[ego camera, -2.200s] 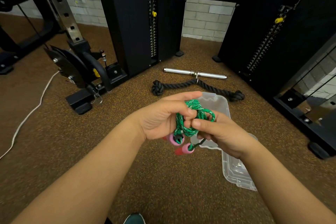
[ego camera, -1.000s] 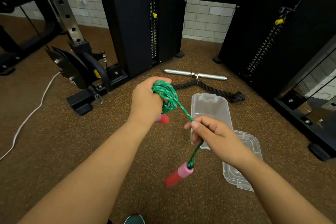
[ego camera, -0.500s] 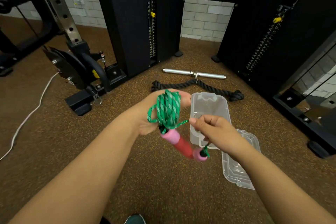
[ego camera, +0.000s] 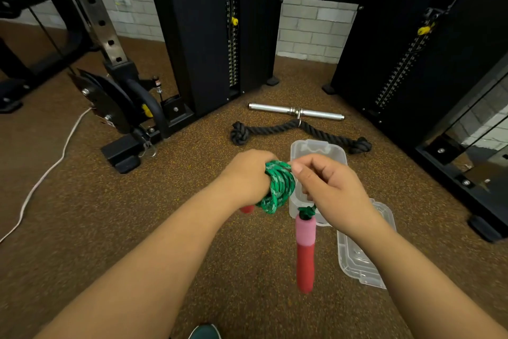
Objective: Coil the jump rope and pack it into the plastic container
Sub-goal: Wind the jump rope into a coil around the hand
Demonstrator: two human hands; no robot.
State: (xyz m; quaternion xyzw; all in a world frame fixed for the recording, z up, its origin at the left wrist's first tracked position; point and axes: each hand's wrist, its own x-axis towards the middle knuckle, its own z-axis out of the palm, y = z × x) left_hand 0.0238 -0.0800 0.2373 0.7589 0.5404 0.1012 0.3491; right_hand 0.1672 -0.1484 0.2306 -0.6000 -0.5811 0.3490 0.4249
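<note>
Coiling is nearing completion: the left hand (ego camera: 247,177) is gripping the green rope bundle (ego camera: 279,187), the right hand (ego camera: 328,190) is pinching its free end with one handle (ego camera: 305,250) dangling, and packing into the container (ego camera: 316,150) is remaining.

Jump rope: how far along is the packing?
Mostly coiled: green rope is bundled in the left hand. In hand: right hand pinches the last strand, one handle dangling. Left: finish the wrap and put it in the open container on the floor.
</note>
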